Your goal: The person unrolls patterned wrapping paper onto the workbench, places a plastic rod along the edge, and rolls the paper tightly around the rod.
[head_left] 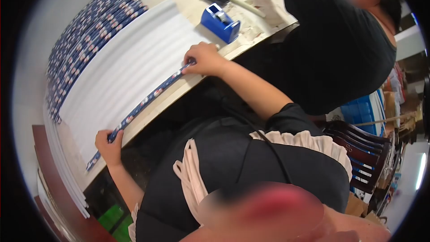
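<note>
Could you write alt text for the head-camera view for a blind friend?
A left hand and right hand hold a dark blue patterned roll at the near edge of a white sheet on a table. Similar patterned rolls lie beyond the sheet; a blue tape dispenser stands near the right hand, and a co-worker is nearby.
</note>
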`<state>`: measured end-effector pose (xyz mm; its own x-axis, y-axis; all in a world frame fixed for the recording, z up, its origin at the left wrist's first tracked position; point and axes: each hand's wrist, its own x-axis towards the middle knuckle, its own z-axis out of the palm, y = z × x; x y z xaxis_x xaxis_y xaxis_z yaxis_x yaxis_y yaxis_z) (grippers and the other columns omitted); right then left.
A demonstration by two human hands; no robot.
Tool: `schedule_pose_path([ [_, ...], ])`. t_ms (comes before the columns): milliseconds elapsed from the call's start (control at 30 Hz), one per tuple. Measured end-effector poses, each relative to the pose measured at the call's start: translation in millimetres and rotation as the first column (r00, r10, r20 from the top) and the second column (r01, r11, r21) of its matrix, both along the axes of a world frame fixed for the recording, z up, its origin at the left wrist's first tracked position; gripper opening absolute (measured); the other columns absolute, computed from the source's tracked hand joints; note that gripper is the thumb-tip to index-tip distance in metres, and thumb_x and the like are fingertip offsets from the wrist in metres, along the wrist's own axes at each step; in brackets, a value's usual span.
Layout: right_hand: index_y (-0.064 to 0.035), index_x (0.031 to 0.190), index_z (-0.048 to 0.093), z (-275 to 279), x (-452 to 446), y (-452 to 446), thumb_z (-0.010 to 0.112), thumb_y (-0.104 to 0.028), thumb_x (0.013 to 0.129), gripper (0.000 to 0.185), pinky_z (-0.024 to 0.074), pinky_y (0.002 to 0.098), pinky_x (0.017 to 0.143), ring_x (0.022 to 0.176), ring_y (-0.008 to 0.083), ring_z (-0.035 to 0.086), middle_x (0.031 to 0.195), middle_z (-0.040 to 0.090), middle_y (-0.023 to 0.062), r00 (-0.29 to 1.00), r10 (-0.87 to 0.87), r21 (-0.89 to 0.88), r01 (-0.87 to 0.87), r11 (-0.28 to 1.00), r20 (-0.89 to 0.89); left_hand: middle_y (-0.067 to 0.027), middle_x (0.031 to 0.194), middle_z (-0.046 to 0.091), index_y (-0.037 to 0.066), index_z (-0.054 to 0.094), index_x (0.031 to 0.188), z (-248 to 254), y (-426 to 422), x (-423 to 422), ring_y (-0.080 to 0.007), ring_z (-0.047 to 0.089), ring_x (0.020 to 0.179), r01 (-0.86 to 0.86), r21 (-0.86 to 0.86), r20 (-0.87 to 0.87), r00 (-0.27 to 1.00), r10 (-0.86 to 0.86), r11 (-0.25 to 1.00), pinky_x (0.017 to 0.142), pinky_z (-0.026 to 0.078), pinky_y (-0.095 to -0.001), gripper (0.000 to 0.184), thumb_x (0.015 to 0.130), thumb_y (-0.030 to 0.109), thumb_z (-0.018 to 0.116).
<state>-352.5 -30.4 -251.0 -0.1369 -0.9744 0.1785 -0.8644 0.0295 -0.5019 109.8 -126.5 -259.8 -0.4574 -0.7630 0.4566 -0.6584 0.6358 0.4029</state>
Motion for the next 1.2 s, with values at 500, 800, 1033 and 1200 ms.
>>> schedule_pose_path([
  [500, -0.0047, 0.09, 0.073, 15.5, 17.1, -7.5, 0.084, -0.009, 0.072, 0.022, 0.0523, 0.0442, 0.079, 0.09, 0.0346, 0.064, 0.09, 0.069, 0.0125, 0.966, 0.247, -0.043, -0.245, 0.969, 0.069, -0.0074, 0.085, 0.062, 0.01, 0.068, 0.102, 27.6, 14.6, -57.6, -0.0318, 0.061, 0.086, 0.222, -0.078, 0.196, 0.959, -0.203, 0.972, 0.081, 0.045, -0.0443, 0.025, 0.084, 0.024, 0.078],
  [800, -0.0062, 0.087, 0.075, 6.9, 19.6, 0.2, 0.082, -0.009, 0.073, 0.016, 0.0505, 0.0444, 0.076, 0.085, 0.0339, 0.061, 0.082, 0.064, 0.0103, 0.977, 0.203, -0.232, -0.215, 0.949, -0.071, -0.0068, 0.085, 0.061, 0.01, 0.066, 0.102, 9.7, 13.6, -80.6, -0.0309, 0.06, 0.084, 0.256, -0.125, 0.182, 0.956, -0.231, 0.959, 0.08, 0.044, -0.0447, 0.022, 0.086, 0.022, 0.076],
  [1033, -0.0077, 0.089, 0.076, 11.2, 21.4, -2.0, 0.081, -0.011, 0.075, 0.016, 0.0511, 0.0452, 0.078, 0.088, 0.0333, 0.062, 0.085, 0.066, 0.01, 0.98, 0.181, -0.18, -0.194, 0.964, -0.085, -0.007, 0.091, 0.062, 0.009, 0.066, 0.099, 13.4, 14.4, -93.0, -0.0314, 0.059, 0.086, 0.235, -0.117, 0.182, 0.96, -0.211, 0.965, 0.081, 0.045, -0.0434, 0.022, 0.084, 0.02, 0.078],
  [1200, -0.0105, 0.09, 0.077, 6.7, 4.8, -11.9, 0.089, -0.03, 0.07, 0.031, 0.0531, 0.0405, 0.083, 0.095, 0.0313, 0.066, 0.092, 0.07, 0.009, 0.969, 0.226, -0.019, -0.226, 0.974, 0.094, -0.0091, 0.089, 0.064, 0.007, 0.069, 0.099, 11.2, 14.1, -97.0, -0.0331, 0.058, 0.085, 0.241, -0.037, 0.035, 0.97, -0.24, 0.97, 0.077, 0.046, -0.0428, 0.023, 0.083, 0.02, 0.079],
])
